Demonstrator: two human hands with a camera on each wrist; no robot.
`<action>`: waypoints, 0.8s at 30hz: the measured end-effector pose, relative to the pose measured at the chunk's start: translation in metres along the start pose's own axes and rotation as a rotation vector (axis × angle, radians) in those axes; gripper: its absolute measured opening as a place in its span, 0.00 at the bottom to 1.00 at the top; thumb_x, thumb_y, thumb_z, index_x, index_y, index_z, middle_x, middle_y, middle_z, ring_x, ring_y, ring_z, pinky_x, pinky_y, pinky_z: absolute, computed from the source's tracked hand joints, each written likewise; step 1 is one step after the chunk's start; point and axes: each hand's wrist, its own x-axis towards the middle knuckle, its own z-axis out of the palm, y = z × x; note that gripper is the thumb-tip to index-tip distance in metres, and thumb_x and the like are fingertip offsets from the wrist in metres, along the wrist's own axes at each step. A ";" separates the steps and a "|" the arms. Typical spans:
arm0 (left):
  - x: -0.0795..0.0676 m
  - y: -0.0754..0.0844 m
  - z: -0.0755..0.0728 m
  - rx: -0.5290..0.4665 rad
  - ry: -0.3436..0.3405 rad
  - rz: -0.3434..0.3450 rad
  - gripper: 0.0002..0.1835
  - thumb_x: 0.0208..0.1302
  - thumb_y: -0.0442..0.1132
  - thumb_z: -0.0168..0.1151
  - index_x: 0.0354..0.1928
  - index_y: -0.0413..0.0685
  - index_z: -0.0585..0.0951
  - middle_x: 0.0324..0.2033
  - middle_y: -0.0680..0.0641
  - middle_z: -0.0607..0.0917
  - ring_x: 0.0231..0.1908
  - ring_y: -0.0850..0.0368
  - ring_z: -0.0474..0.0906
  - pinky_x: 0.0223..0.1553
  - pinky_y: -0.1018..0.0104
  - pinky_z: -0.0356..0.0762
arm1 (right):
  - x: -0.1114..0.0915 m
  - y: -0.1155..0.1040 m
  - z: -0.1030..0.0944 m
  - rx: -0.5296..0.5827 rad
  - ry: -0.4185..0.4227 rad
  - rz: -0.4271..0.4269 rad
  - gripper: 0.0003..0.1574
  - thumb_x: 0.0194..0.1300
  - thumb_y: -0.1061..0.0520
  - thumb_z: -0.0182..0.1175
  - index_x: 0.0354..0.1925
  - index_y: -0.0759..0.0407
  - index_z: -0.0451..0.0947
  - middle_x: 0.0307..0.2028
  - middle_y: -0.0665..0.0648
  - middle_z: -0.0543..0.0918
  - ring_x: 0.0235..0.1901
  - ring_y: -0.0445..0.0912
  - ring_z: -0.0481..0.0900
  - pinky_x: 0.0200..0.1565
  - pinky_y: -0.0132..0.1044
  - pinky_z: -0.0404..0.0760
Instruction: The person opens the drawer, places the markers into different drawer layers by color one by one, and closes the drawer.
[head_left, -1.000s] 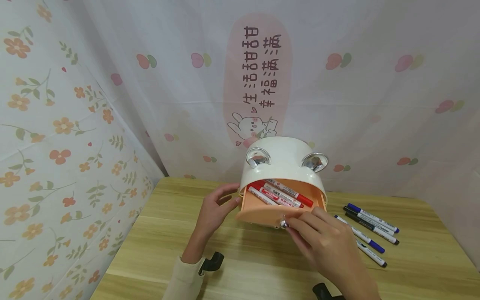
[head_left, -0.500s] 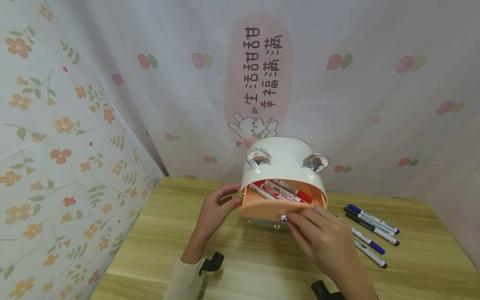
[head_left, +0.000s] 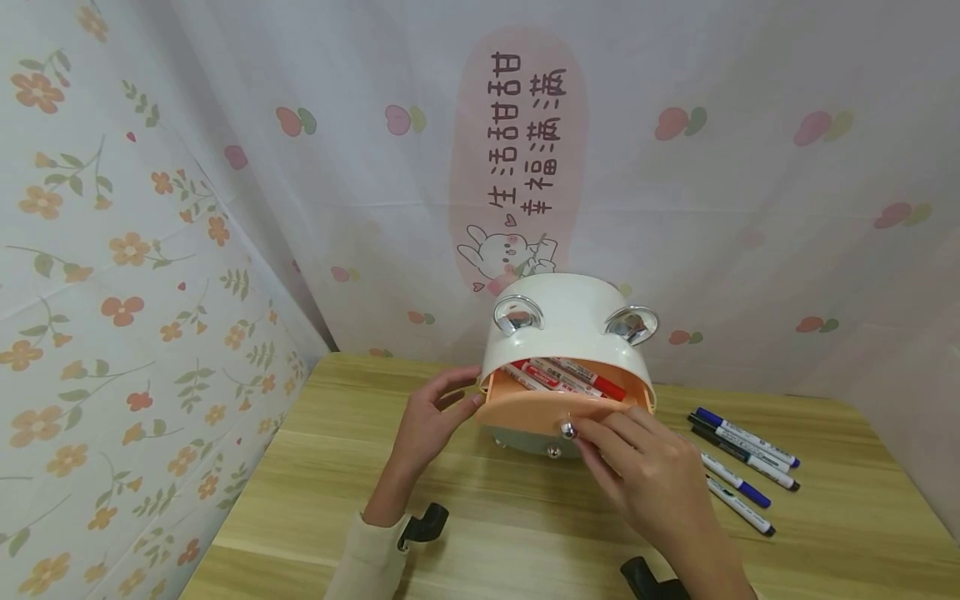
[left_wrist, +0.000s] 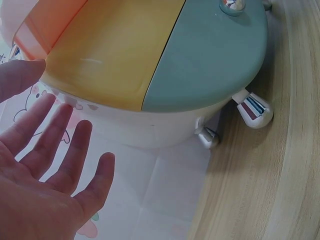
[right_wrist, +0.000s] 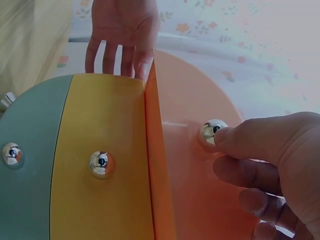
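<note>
A white desk organizer (head_left: 570, 312) with silver ear-like trims stands on the table. Its peach top drawer (head_left: 525, 414) is partly pulled out, with several red and white markers (head_left: 558, 377) inside. My right hand (head_left: 652, 475) is at the drawer's front; in the right wrist view its thumb touches the chrome knob (right_wrist: 212, 131) and the other fingers are bent beside the peach panel. My left hand (head_left: 427, 425) is at the organizer's left side, fingers spread, thumb at the edge of the yellow drawer (left_wrist: 110, 50). Below that is the green drawer (left_wrist: 210, 55).
To the right, several blue and black markers (head_left: 742, 454) lie on the wooden table (head_left: 510, 533). A printed curtain (head_left: 360, 183) hangs behind, and a flowered one (head_left: 112, 275) on the left. Small silver feet (left_wrist: 255, 111) carry the organizer.
The peach drawer has slid inward a little, with my right hand following it. Less of the red markers shows, and more of the green drawer front. My left hand stays in place.
</note>
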 end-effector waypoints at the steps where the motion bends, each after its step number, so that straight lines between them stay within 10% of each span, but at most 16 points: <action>1: 0.000 0.000 0.000 0.000 0.000 0.000 0.19 0.64 0.35 0.67 0.57 0.39 0.80 0.55 0.41 0.81 0.58 0.41 0.75 0.60 0.37 0.69 | 0.000 0.000 0.000 0.000 -0.002 0.002 0.27 0.75 0.43 0.48 0.39 0.55 0.88 0.35 0.51 0.87 0.34 0.46 0.82 0.30 0.45 0.85; 24: 0.001 -0.005 -0.001 -0.067 -0.018 -0.012 0.19 0.64 0.33 0.66 0.57 0.40 0.79 0.57 0.42 0.80 0.59 0.41 0.74 0.61 0.36 0.66 | -0.003 0.004 0.005 0.001 -0.037 0.051 0.29 0.76 0.40 0.45 0.43 0.55 0.88 0.41 0.51 0.87 0.42 0.49 0.83 0.38 0.49 0.85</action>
